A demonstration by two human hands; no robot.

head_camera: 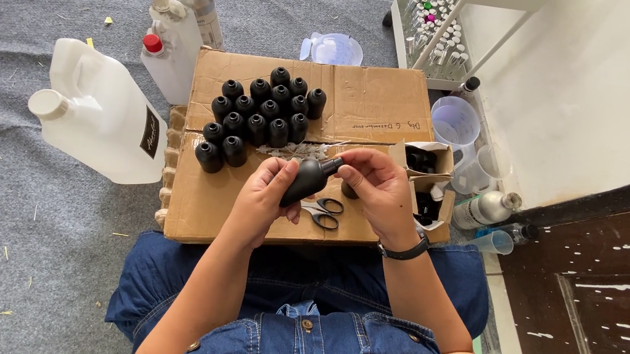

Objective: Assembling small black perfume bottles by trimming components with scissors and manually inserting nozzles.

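We see a makeshift home bottling spot — grey carpet (13, 231), flattened cardboard (369, 105) as bench, big white jug (99, 115), rack of vials (431, 33).

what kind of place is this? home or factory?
Likely a home or small workshop floor, used for hand bottling: grey carpet, a flattened cardboard box as the work surface with black bottles, and a big white jug beside it.

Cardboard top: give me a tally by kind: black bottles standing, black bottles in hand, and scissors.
Black bottles standing on the cardboard: about 17 (tightly packed)
Black bottle being held: 1
Scissors: 1
Total: about 19
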